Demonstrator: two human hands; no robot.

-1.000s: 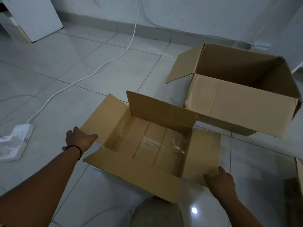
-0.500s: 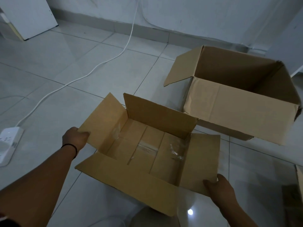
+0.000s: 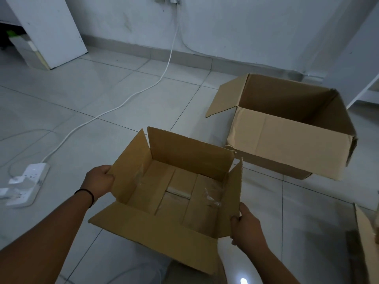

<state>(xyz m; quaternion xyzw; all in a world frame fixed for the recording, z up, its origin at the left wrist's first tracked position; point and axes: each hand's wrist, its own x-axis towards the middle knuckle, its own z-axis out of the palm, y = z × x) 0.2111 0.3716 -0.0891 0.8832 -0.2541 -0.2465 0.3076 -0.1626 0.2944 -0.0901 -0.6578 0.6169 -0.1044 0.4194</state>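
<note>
A small open cardboard box (image 3: 176, 193) sits in front of me above the tiled floor, its inside empty with clear tape on the bottom seam. My left hand (image 3: 100, 180) grips the edge of its left flap, which stands raised. My right hand (image 3: 245, 228) grips the lower edge of the right flap, which is now upright. The near flap hangs out toward me and the far flap stands up.
A larger open cardboard box (image 3: 287, 128) stands on the floor to the right rear. A white power strip (image 3: 26, 181) lies at the left, its cable (image 3: 127, 99) running to the wall. A white panel (image 3: 49, 27) leans at the back left. Another cardboard edge (image 3: 367, 238) shows at far right.
Both side flaps were lying outward; now my hands have lifted them upright, and the box has come closer to me. The view has tilted up, showing more wall.
</note>
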